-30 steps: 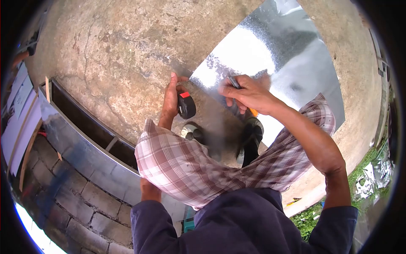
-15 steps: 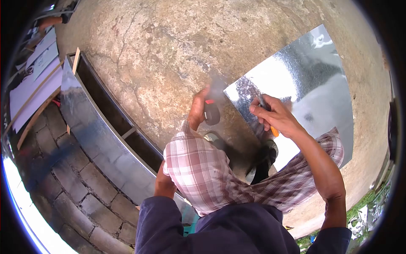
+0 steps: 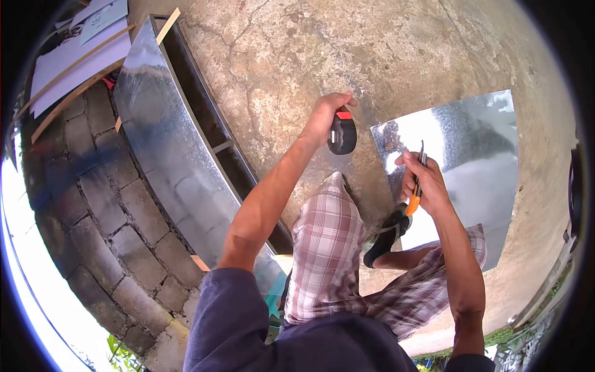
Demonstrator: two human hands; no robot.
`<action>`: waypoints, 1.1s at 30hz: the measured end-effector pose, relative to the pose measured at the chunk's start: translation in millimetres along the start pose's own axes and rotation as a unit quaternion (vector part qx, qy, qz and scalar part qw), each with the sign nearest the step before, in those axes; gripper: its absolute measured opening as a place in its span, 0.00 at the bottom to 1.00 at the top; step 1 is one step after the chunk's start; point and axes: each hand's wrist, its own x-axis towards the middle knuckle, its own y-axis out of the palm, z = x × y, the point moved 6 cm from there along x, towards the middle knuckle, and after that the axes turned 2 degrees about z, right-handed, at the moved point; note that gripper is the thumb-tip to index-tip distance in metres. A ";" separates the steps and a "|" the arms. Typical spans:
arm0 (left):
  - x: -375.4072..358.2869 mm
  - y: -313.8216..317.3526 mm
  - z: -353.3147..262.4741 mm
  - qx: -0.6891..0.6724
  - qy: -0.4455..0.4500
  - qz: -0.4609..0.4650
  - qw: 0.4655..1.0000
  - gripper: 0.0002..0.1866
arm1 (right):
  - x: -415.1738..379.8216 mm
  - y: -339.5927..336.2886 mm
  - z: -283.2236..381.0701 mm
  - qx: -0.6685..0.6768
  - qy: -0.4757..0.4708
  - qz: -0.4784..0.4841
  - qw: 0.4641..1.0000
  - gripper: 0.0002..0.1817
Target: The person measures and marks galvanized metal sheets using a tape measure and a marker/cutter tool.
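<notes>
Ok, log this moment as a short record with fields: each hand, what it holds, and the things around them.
left hand: grips a black tape measure with a red button, held above the cracked concrete floor
right hand: holds an orange-handled utility knife over the shiny galvanized metal sheet
foot: black sandal on the sheet's near edge
left of scene: long sheet-metal trough beside a block wall

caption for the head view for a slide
Left hand grips a tape measure, right hand holds an orange-handled tool above a metal sheet.
</notes>
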 end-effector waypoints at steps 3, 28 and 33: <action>-57.2 24.8 -59.6 -0.031 0.025 0.011 0.999 0.13 | -37.5 43.1 32.9 -0.040 -0.062 0.009 0.997 0.34; -618.4 139.9 -73.9 -0.235 0.062 -0.361 0.900 0.16 | -416.9 242.5 29.7 -0.421 0.211 0.292 0.832 0.34; -656.5 168.8 -0.5 -0.429 0.033 -0.273 0.861 0.21 | -450.4 265.5 -3.2 -0.589 0.256 0.327 0.693 0.44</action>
